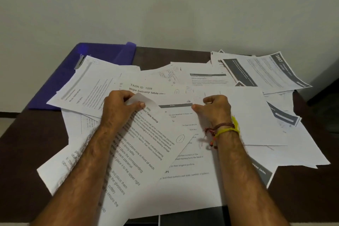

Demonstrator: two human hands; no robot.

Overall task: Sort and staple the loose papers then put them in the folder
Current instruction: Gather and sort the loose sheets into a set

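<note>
Left hand [120, 105] pinches sheet [146, 145] corner; right hand [216, 108] pinches sheet below. Risk: pages mix w/ loose pile [256, 79], wrong set gets stapled.

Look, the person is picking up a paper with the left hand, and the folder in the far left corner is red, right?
Not quite: the head view shows the folder is purple, not red. The rest holds: the left hand grips a paper, and the folder lies at the far left.

Hands [165, 105] on scattered papers [238, 115] (folder [102, 57] behind)
</note>
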